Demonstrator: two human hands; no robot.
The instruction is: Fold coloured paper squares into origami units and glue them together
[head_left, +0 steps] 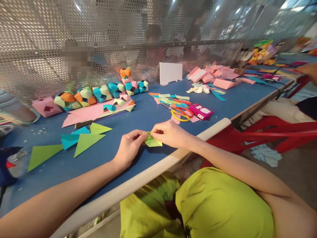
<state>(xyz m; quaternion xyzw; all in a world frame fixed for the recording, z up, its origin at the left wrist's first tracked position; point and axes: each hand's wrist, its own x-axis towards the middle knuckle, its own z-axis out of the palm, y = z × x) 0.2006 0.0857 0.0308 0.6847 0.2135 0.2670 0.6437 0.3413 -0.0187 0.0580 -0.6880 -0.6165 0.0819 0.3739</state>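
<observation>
A small piece of folded light-green paper [154,142] is pinched between both hands above the near edge of the blue table [138,119]. My left hand [130,147] grips its left corner between thumb and fingers. From the other side my right hand [170,133] pinches its upper edge, and those fingers cover part of the paper. Left of my hands lie green paper triangles [88,143] and blue folded paper [69,140]. Beyond them, pink sheets [81,116] carry several small curled paper pieces [120,102].
Several folded paper balls [102,94] line the perforated metal screen [111,49]. Scissors [180,115], a magenta packet [201,111] and a white card [170,73] stand or lie ahead. Pink paper pieces [218,74] are heaped farther right. A tumbler [18,107] is at left, a red chair [272,132] at right.
</observation>
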